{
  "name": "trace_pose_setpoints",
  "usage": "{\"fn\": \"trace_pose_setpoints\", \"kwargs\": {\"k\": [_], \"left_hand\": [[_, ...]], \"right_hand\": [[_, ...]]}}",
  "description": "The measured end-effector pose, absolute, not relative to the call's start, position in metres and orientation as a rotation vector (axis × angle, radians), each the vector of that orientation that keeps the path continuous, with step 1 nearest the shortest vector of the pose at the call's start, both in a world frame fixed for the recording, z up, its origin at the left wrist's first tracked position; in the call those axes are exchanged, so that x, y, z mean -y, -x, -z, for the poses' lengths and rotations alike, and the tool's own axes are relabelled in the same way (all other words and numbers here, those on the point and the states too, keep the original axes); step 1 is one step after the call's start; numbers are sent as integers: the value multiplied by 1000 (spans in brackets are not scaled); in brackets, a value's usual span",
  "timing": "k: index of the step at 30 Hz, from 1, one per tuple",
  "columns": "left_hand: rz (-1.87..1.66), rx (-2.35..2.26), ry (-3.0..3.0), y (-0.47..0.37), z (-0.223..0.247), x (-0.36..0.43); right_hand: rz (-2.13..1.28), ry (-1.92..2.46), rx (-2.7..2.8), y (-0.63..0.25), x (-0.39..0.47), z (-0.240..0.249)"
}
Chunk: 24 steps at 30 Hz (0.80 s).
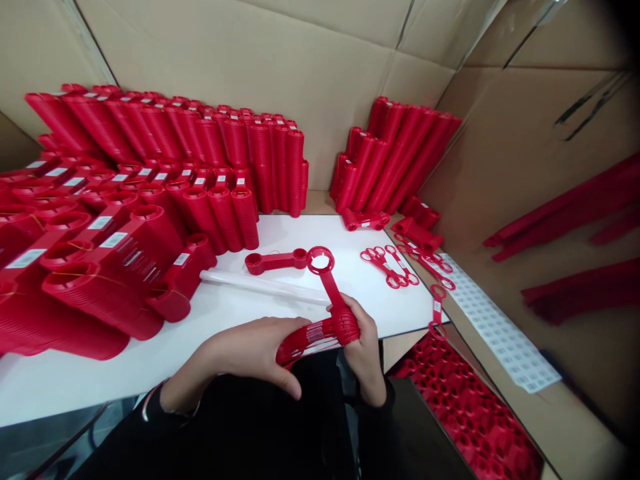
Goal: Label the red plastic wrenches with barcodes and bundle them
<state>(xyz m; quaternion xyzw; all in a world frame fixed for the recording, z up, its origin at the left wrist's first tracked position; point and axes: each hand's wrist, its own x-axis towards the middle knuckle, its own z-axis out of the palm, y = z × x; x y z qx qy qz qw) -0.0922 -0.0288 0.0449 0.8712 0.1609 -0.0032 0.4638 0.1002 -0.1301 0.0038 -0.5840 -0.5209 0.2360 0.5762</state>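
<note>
A stack of red ring-ended pieces (313, 337) is held between my two hands above the table's front edge. My left hand (260, 350) wraps round the stack's left end, thumb along the near side. At the stack's right end, my right hand (361, 340) has its fingers closed round the rings. One red piece (329, 283) sticks up from that end at an angle, its open ring pointing away from me. Just beyond lies a short red stack (277, 261) on the white table (230, 340), near a rolled clear plastic tube (270, 287).
Tall red stacks (200, 137) line the back and left; more (395, 157) stand at the back right. Loose red pieces (390, 267) lie right of my hands. A label sheet (500, 327) rests on the right ledge, above a box of red pieces (465, 407).
</note>
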Motion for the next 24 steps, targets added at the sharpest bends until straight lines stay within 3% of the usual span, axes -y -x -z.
{"fn": "trace_pose_setpoints", "kwargs": {"k": [7,15,24], "left_hand": [[-384,-674,-2186,100,-40,38],[-556,-843,-1068,98,-29,58],[-685,-763,-883,96,-30,69]], "right_hand": [[-386,1395,1150,-102,135,3],[-109,1212,1217,-99,140,19],[-58,1220,1293,-101,139,28]]}}
